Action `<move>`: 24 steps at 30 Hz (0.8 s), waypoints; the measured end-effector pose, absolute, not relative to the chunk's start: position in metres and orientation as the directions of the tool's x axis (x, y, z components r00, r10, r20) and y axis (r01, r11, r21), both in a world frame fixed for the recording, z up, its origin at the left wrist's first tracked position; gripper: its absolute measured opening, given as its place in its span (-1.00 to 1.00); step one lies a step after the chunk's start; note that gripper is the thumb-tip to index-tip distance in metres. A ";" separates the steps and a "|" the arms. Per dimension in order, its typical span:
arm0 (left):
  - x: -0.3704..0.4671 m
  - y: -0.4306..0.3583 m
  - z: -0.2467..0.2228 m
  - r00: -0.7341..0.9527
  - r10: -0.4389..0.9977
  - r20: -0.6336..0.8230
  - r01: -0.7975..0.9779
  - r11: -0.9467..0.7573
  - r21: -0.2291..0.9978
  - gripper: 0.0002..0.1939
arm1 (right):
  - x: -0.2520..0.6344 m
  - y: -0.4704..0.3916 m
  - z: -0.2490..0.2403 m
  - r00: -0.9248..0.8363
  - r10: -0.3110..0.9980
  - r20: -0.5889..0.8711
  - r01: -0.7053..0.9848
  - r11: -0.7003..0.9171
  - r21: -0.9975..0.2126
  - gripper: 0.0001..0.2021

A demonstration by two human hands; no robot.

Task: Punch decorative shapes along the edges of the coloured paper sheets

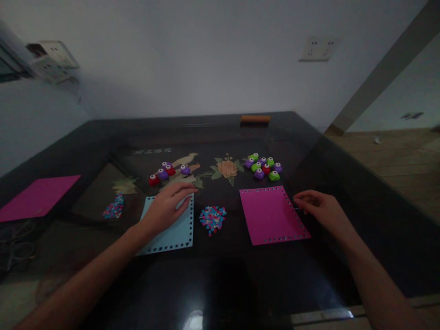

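Note:
My left hand (169, 206) lies over a light blue sheet (177, 233), fingers loosely stretched out and holding nothing. Small dark dots run along the sheet's visible edges. At the right side of a bright pink sheet (271, 215), my right hand (318, 208) is closed in a pinch. A thin pale tip shows at its fingertips, too small to name. Shiny dots line the pink sheet's top and right edges and part of its bottom edge. Between the two sheets is a pile of tiny blue, pink and white pieces (212, 218).
Purple and red eye-topped pieces (168, 170) sit behind the blue sheet; green, purple and red ones (263, 167) behind the pink. Further left are another colourful pile (114, 207), a second pink sheet (39, 197) and scissors (17, 247). An orange-brown bar (255, 119) lies at the table's back.

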State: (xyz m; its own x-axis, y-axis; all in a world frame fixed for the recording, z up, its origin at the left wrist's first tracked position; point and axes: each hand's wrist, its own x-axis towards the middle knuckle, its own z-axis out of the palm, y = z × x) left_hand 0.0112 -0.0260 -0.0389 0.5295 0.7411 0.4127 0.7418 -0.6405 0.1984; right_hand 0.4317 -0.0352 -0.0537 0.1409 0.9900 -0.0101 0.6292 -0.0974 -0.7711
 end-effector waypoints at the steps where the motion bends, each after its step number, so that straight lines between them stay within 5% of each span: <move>1: -0.007 -0.021 -0.043 0.474 0.780 0.409 0.782 -0.586 0.211 -0.72 | 0.431 -0.035 -0.054 0.143 0.990 -0.004 0.628 -0.093 -0.772 -0.67; 11: -0.075 -0.009 -0.056 0.385 0.872 0.301 0.826 -0.472 0.309 -0.69 | 0.406 -0.036 -0.043 0.267 0.935 0.234 0.593 0.032 -0.804 -0.69; 17: -0.077 -0.017 -0.045 0.426 0.894 0.138 0.818 -0.446 0.364 -0.61 | 0.321 -0.035 -0.020 -0.187 0.951 0.246 0.657 0.307 -0.689 -0.77; 24: -0.084 -0.024 -0.040 0.420 0.907 0.007 0.858 -0.400 0.321 -0.34 | 0.204 -0.013 -0.031 -0.605 0.769 0.207 0.645 0.626 -0.438 -0.75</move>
